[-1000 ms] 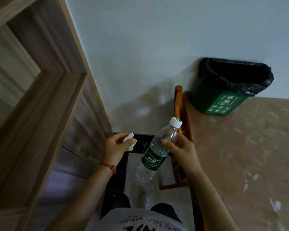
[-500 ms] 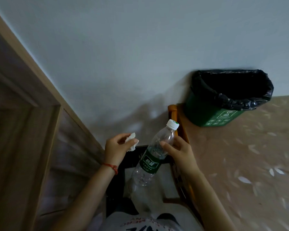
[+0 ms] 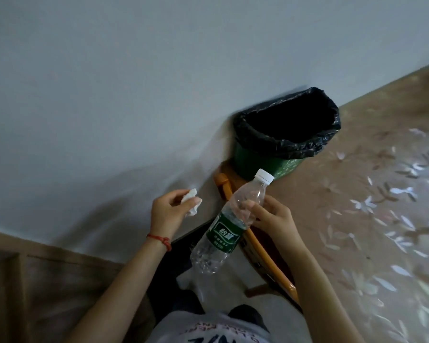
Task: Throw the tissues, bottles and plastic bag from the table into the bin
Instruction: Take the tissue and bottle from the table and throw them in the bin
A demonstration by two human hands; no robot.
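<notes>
Right hand pinches the clear plastic bottle at its upper shoulder, thumb on the near side, fingertips showing through the plastic on the far side. Grip is closed on the bottle, light, fingers only, palm off it. Likely held high near the neck so the body hangs free and can be swung or dropped cap-first.

Left hand pinches a crumpled white tissue between thumb and fingers, closed on it, wad poking out past the fingertips. Red string bracelet on that wrist. Both items are carried in the air, one per hand, probably so both get binned in one trip.

Bottle long axis runs diagonal: white cap up and to the right, base down and left toward the person's body. Cap end points at the bin. Green label wraps the middle; bottle looks empty or almost empty, lower part slightly dented.

Bin is green with a black liner folded over the rim, mouth open, standing on the floor against the wall. Bottle cap sits just short of the bin's front wall in this view, well below the rim line. Orange-brown wooden chair frame lies between the hands and bin. Patterned floor to the right. Neither item is in the bin yet; the table and plastic bag are not clearly visible.
</notes>
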